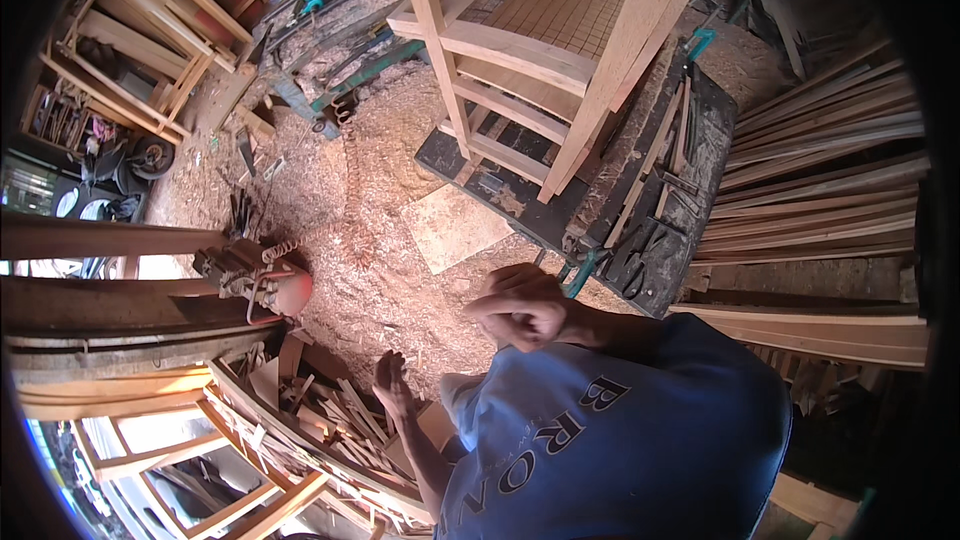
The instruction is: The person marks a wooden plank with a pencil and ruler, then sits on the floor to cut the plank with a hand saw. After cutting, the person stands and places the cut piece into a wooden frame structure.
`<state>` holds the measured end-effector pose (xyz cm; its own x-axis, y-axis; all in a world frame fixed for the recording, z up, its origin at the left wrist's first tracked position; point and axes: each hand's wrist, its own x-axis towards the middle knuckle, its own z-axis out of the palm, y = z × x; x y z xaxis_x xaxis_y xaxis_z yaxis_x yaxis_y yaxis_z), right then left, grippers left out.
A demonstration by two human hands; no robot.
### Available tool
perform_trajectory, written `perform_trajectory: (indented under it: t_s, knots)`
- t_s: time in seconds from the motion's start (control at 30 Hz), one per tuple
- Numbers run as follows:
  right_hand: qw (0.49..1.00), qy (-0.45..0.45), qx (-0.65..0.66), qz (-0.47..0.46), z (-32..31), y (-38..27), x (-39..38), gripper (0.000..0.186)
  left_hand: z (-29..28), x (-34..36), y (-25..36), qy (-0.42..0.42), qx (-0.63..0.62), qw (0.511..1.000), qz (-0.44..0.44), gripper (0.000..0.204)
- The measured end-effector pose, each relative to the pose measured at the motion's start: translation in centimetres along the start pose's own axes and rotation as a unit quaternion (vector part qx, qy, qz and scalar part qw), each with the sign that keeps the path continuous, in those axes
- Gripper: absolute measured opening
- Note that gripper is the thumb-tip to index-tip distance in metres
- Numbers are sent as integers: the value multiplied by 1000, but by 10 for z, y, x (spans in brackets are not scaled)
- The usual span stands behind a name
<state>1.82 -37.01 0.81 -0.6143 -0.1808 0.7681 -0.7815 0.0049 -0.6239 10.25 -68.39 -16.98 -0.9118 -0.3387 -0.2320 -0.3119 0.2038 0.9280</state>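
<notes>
My right hand is held in front of my chest, above the sawdust-covered floor. Its fingers are curled in, and whatever may be inside them is hidden. Lower and to the left, my left hand points its loosely bent fingers upward, with nothing visible in them. Beyond my right hand a pale wooden frame with several crosspieces stands on a dark, scuffed workbench. A teal clamp sits at the bench's near edge, just past my right hand. A square light board lies on the floor.
Long wooden strips are stacked along the right. An orange-red air tank with a coiled hose stands at left. Offcuts fill a wooden bin near my left hand. A motorbike and wooden frames are farther off.
</notes>
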Motion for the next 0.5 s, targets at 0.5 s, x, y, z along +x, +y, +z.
perform_trajectory:
  t_s: [0.5]
  knots:
    - [747, 536, -143, 368, -165, 62, 37, 27, 255, 318, 328, -490, -192, 833, 172, 36]
